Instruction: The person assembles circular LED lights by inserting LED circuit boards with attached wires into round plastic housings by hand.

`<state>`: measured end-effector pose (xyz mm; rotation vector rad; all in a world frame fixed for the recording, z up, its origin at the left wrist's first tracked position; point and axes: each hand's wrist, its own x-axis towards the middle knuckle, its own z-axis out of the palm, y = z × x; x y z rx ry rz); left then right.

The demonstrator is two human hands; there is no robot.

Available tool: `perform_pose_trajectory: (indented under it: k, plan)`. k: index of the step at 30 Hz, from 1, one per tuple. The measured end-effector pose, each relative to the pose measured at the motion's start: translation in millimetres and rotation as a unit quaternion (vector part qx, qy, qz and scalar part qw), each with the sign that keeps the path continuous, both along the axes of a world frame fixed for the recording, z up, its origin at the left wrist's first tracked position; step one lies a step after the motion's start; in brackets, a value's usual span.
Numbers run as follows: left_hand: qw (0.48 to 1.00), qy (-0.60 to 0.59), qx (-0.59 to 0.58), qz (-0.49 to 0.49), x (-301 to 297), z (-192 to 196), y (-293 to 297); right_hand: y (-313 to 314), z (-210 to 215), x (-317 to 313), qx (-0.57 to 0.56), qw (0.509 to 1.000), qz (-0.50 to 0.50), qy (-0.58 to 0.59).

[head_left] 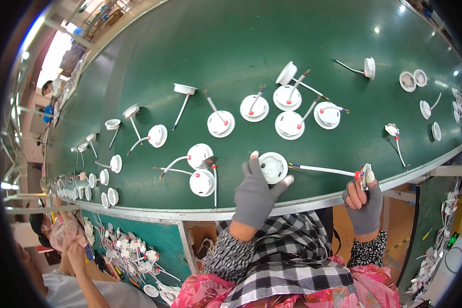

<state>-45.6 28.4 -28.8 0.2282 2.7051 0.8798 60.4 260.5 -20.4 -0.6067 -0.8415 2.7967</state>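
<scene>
My left hand (255, 195) and right hand (363, 203) both wear grey knit gloves with the fingertips cut off. My sleeves are black-and-white patterned, over a pink floral garment.

Head view, single fisheye: looks steeply down, close over hands, onto green table (272, 31) ahead.

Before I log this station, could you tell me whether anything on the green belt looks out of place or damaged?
Nothing looks damaged. The white round lamp housings lie loosely, some face down, some tipped on edge, with leads pointing all ways. The left hand holds one housing, and the right hand pinches its lead's end.
</scene>
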Motion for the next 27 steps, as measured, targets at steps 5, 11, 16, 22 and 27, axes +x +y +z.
perform_pose_trajectory:
  k: [5,11,16,22,27]
  plan:
    - [0.984,0.019,-0.016,-0.178,-16,37,-37,16,-10,27,-0.022,0.999,-0.021,-0.041]
    - [0.933,0.082,0.009,-0.351,-60,0,-19,0,-9,14,-0.004,0.999,0.033,-0.041]
    - [0.967,0.102,0.105,-0.208,-14,-4,-10,-28,8,16,0.061,0.996,0.046,-0.042]
    - [0.979,0.055,0.177,-0.088,19,-1,-7,-48,2,29,0.116,0.988,0.069,-0.073]
    - [0.982,0.128,0.112,-0.082,21,4,-14,-58,14,32,0.187,0.974,0.093,-0.087]
